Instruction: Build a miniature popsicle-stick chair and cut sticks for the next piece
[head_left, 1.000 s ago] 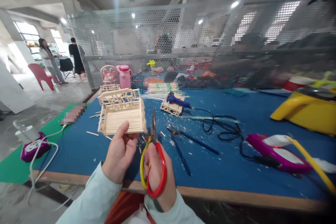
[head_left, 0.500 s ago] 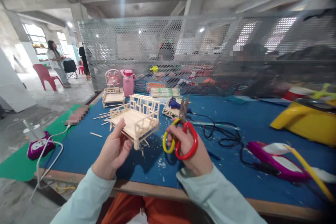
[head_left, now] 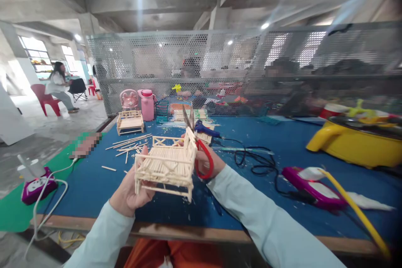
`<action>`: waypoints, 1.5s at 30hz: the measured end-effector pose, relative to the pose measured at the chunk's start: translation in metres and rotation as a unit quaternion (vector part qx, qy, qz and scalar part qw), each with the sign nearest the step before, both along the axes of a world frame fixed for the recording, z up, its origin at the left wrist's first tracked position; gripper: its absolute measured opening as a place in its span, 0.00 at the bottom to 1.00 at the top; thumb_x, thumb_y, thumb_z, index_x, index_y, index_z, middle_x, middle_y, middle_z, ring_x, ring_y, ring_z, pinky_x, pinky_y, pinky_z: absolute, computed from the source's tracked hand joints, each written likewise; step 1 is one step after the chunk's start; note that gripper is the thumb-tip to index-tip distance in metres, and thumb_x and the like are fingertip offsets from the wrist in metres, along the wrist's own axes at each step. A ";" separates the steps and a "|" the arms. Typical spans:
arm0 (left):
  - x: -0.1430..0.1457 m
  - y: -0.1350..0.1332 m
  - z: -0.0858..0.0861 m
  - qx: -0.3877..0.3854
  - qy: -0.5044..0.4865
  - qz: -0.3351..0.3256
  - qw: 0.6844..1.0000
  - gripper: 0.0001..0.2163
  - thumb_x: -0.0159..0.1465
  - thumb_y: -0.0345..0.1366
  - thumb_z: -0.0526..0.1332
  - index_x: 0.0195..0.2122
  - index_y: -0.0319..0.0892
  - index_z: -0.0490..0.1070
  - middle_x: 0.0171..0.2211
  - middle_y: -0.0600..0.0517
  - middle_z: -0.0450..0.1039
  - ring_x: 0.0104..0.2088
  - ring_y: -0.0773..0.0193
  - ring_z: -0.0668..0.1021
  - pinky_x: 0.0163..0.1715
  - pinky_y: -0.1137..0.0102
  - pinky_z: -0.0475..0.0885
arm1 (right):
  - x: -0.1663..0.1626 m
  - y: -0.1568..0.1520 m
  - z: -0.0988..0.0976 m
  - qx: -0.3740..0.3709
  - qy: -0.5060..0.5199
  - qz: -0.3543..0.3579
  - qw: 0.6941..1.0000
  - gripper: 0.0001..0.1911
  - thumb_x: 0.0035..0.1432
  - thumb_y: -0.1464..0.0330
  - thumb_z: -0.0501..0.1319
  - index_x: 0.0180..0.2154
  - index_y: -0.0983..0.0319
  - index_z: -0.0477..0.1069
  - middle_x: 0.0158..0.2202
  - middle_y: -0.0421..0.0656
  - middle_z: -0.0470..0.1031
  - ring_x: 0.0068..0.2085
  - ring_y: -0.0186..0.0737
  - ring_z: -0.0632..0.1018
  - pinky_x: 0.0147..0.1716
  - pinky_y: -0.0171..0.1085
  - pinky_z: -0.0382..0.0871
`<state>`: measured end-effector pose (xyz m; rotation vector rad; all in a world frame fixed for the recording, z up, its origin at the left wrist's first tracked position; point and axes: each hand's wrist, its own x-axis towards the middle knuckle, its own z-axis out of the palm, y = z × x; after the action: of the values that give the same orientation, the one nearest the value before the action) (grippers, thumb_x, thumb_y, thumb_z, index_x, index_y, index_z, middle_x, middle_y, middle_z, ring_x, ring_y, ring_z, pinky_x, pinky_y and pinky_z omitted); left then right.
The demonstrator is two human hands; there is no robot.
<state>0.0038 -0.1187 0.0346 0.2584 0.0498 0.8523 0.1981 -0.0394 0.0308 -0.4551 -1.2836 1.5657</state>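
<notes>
Our left hand is clamped on the left end of a small bench-like stick frame, thumb above and fingers below, holding it over the blue table in front of us. Our right hand is wrapped around red-handled scissors at the frame's right end; the blades point upward, slightly apart. The frame hides some right fingers, so we cannot tell whether they touch it.

To handle this well, we judge, we should grip the sturdy base, spare the thin rails, and angle the blade tips away from joints and our left fingers.

Just beyond the right hand, a blue glue gun and its black cable crowd the space. Loose sticks lie beyond the left hand, near a second stick bench. Farther right sit a purple power strip and a yellow pot.
</notes>
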 end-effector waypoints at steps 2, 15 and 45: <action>0.000 0.001 0.000 -0.008 -0.014 0.013 1.000 0.21 0.64 0.47 0.46 0.40 0.39 0.72 0.25 0.48 0.77 0.23 0.69 0.78 0.19 0.82 0.71 | -0.002 -0.002 0.001 0.003 0.008 -0.012 1.000 0.23 0.32 0.68 0.71 0.35 0.57 0.68 0.27 0.36 0.73 0.28 0.36 0.75 0.27 0.34 0.69; 0.041 -0.014 0.002 0.080 0.083 0.311 0.944 0.25 0.52 0.56 0.57 0.43 0.43 0.69 0.49 0.45 0.69 0.53 0.55 0.69 0.50 0.59 0.66 | -0.014 -0.011 0.003 -0.072 0.076 -0.193 0.976 0.27 0.32 0.72 0.70 0.36 0.59 0.60 0.23 0.30 0.68 0.23 0.28 0.70 0.24 0.29 0.65; 0.048 -0.004 -0.019 -0.008 0.320 0.367 0.873 0.03 0.54 0.32 0.62 0.30 0.40 0.72 0.35 0.49 0.74 0.33 0.67 0.75 0.33 0.73 0.71 | -0.026 -0.019 0.005 0.028 -0.060 -0.183 0.981 0.25 0.34 0.70 0.69 0.36 0.59 0.61 0.29 0.32 0.70 0.28 0.28 0.71 0.31 0.32 0.66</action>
<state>0.0518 -0.1223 0.0154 0.5153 0.8228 1.4912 0.1720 -0.0589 0.0356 -0.7158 -1.2497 1.2054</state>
